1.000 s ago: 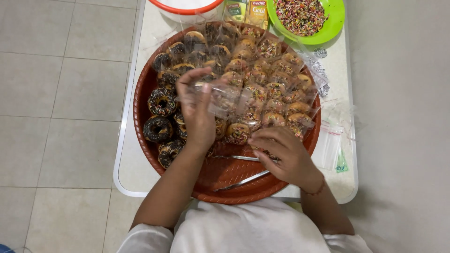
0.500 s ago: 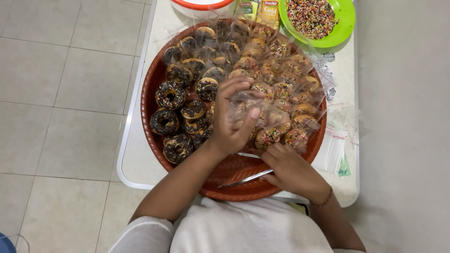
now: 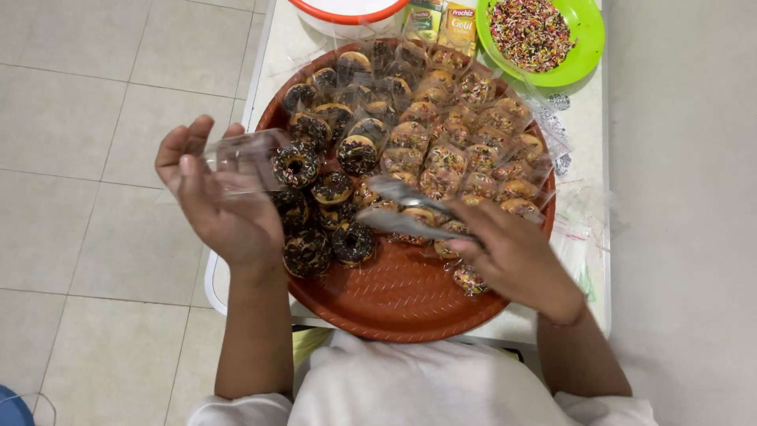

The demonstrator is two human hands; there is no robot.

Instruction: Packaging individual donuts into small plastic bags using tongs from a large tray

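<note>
left hand [image 3: 217, 197] raised over the tray's left rim, fingers loosely curled around a clear bag [image 3: 244, 162], held open-side toward the tray [image 3: 394, 296]. right hand [image 3: 516, 256] closed on metal tongs [image 3: 414, 209], tips blurred above the donuts [image 3: 426, 150] near the middle of the tray. could not tell whether the tongs pinched a donut. dark chocolate donuts [image 3: 327, 197] packed on the left half, sprinkled ones on the right, several already in clear wrap. green bowl [image 3: 587, 47] of sprinkles at the far right corner of the white table [image 3: 587, 138], loose bags [image 3: 583, 229] beside the tray.

best done, judging by this: bag mouth kept wide and steady, donut gripped lightly by its sides to spare the topping, then slid in flat without smearing the plastic.
</note>
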